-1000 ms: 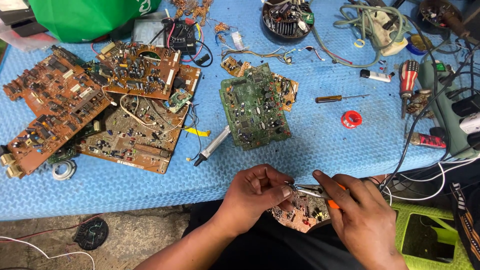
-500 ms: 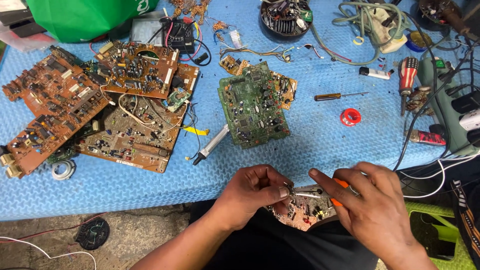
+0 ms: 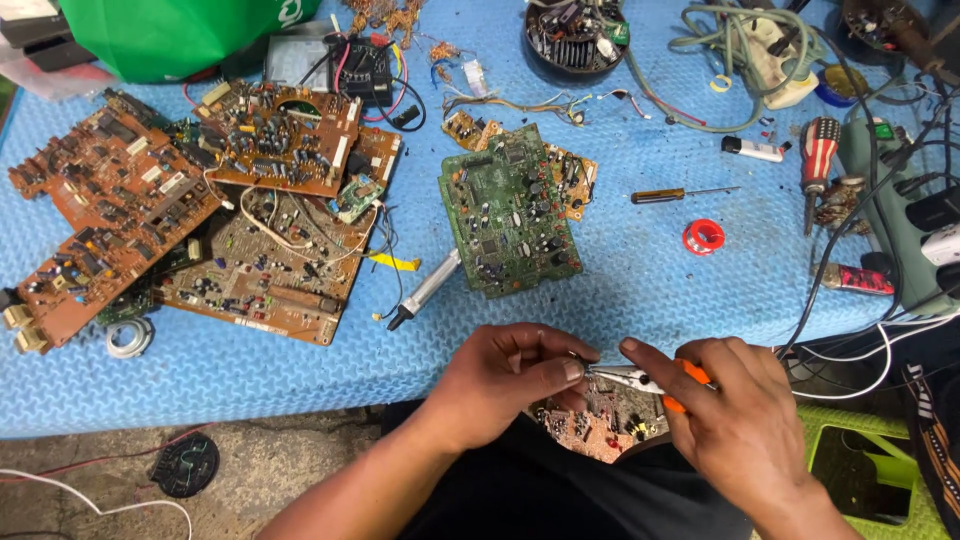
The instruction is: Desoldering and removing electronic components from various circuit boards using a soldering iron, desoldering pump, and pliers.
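Left hand: the left hand [image 3: 510, 375] is curled at the near edge of the worktop [image 3: 640, 290], thumb and forefinger pinched on something too small to make out, right at the tip of the pliers [image 3: 640, 380].
Right hand: the right hand [image 3: 735, 420] is clenched around the orange-handled pliers, whose metal nose points left and meets the left fingertips.
Small board: a brown circuit board [image 3: 600, 425] lies on the lap just below the 2 hands, partly hidden by them, off the near edge of the worktop.
Green board: a green circuit board [image 3: 505, 210] lies flat in the middle of the blue worktop, well beyond the hands, overlapping a smaller orange-brown board on its right.
Pen-shaped tool: a grey tool with a black tip [image 3: 425, 290] lies slantwise just left of the green board.
Left pile: several brown circuit boards [image 3: 200, 220] overlap in a heap on the left half of the worktop.
Right side: a screwdriver with an amber handle [image 3: 680, 194] and a red tape roll [image 3: 703, 237] lie apart, right of the green board.
Far right: a power strip [image 3: 900, 215] with cables sits at the right edge.
Back left: a green bag [image 3: 180, 35].
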